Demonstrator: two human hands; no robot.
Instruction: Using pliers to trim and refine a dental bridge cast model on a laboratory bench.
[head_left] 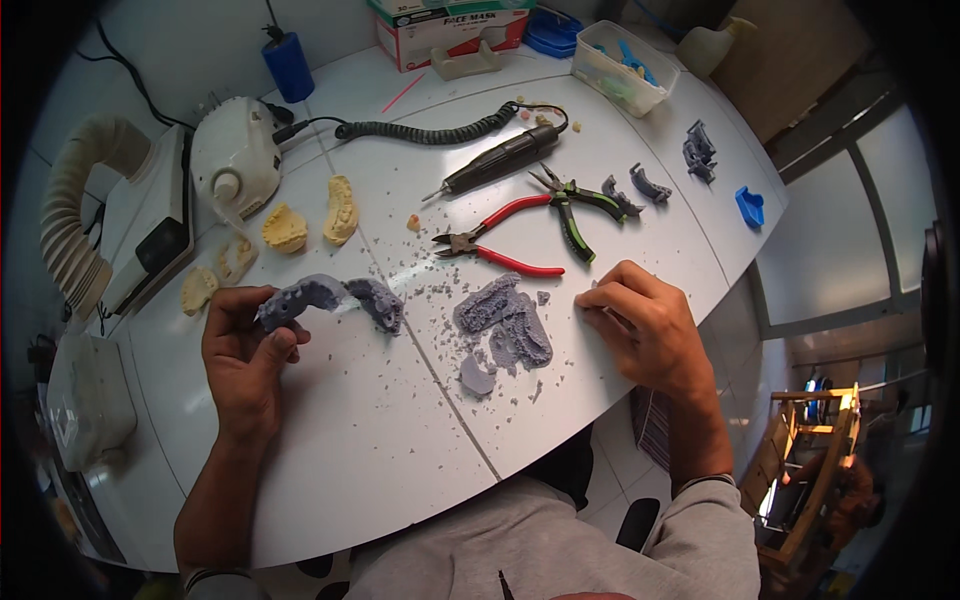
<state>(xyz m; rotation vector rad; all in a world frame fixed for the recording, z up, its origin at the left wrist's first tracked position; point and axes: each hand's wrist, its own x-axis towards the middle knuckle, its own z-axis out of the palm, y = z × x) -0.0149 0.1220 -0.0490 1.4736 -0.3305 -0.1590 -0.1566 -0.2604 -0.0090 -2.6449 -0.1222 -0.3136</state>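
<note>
My left hand [245, 365] is closed on one end of a grey, arch-shaped dental model [310, 292], held over the table's left half. A second curved grey piece [375, 305] meets its right end; whether they are joined, I cannot tell. My right hand [650, 330] is at the right edge of the tabletop, thumb and fingertips pinched together. A tiny pale bit shows at those fingertips, too small to name. Between the hands lie rough grey pieces [510, 320] amid scattered crumbs. Red-handled side cutters [515, 207] and green-and-black pliers [572, 225] lie beyond them.
Behind the pliers lies a black rotary handpiece [505, 160], its coiled cord running to a white control unit [237, 160]. Yellow plaster models [342, 210] stand left of centre. A ribbed hose [70, 220], a clear bin [625, 75] and more grey arches [700, 152] line the table's edges.
</note>
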